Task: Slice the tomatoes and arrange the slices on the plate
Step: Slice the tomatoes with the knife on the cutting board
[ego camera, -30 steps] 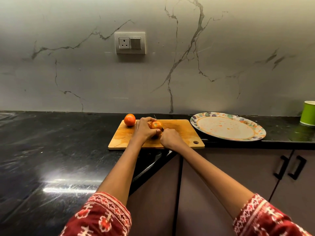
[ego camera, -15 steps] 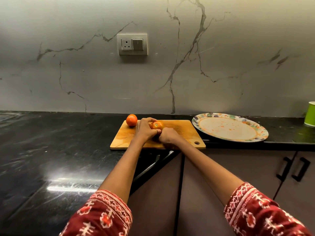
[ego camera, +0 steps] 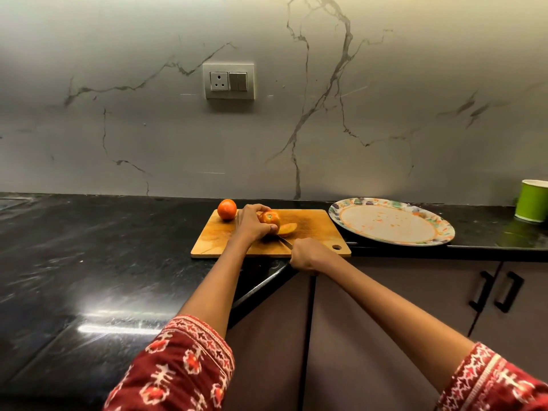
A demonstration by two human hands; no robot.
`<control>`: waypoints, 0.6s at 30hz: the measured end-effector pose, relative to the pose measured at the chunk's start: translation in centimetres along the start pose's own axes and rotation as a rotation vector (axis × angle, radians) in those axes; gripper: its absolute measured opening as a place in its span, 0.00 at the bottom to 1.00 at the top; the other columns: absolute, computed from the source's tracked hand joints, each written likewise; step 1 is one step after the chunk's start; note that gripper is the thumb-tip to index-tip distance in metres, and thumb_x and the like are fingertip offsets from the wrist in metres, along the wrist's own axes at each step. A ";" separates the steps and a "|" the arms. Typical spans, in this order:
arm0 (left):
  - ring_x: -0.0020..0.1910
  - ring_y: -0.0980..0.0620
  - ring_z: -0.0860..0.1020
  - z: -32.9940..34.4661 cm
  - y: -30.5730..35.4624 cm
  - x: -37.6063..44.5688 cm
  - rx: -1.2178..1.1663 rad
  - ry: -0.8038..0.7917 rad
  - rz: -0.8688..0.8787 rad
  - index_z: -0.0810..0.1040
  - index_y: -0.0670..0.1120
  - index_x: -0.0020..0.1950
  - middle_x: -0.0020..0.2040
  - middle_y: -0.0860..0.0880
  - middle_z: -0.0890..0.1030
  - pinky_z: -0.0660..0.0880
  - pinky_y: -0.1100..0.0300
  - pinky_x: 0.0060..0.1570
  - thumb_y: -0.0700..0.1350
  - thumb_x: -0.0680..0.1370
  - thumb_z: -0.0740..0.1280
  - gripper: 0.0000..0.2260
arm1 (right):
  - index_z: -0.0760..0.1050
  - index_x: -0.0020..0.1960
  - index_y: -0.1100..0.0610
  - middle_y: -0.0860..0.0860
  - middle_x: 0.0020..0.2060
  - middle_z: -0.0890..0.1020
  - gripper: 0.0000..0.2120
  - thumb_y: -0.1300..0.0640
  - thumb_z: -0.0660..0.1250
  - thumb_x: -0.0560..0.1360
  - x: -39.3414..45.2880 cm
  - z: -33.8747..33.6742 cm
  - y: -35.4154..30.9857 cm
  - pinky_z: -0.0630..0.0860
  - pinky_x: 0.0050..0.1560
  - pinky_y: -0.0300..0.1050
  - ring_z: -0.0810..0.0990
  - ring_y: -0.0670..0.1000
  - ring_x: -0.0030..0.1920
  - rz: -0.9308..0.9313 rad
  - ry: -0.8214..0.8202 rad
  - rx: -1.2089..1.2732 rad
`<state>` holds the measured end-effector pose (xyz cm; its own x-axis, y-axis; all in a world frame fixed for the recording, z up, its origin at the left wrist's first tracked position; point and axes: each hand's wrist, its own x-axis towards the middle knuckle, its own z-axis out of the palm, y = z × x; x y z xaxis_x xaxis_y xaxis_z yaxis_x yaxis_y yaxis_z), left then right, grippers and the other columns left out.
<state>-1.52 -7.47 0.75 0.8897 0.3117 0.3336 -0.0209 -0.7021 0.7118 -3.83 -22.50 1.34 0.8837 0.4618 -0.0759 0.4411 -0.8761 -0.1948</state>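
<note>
A wooden board point(ego camera: 308, 229) lies on the black counter point(ego camera: 89, 247), its near edge at the counter's rim; on it the left hand point(ego camera: 252, 223) curls its fingers over a tomato point(ego camera: 270, 220) and holds it steady near the board's middle; a cut slice point(ego camera: 287, 229) lies flat just right of that tomato, touching or nearly touching it; a second, whole tomato point(ego camera: 227, 209) sits at the board's far left corner, apart from the hand. The right hand point(ego camera: 305, 256) is closed round a knife point(ego camera: 284, 241) at the board's near edge; the handle is hidden in the fist and only a short dark stretch of blade shows, running from the fist toward the held tomato; whether the tip touches it I cannot tell. Right of the board, just beside it, stands a plate point(ego camera: 441, 229) with a patterned rim, bearing orange smears but no slices; a green cup point(ego camera: 532, 200) stands far right by the wall. A socket point(ego camera: 228, 81) is set in the marbled wall above the board; both forearms wear red patterned sleeves.
</note>
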 end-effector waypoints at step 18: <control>0.63 0.46 0.72 -0.1 -0.1 -1.6 -0.028 0.021 0.075 0.72 0.44 0.66 0.64 0.43 0.74 0.70 0.56 0.60 0.43 0.70 0.74 0.25 | 0.75 0.56 0.65 0.59 0.54 0.79 0.13 0.58 0.57 0.80 0.0 -2.1 -0.6 0.69 0.45 0.42 0.77 0.56 0.52 0.031 0.258 0.221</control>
<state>-2.95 -7.84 0.17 0.8756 0.2722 0.3990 -0.0999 -0.7061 0.7011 -3.80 -22.27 3.49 0.9191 0.3605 0.1590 0.3937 -0.8249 -0.4057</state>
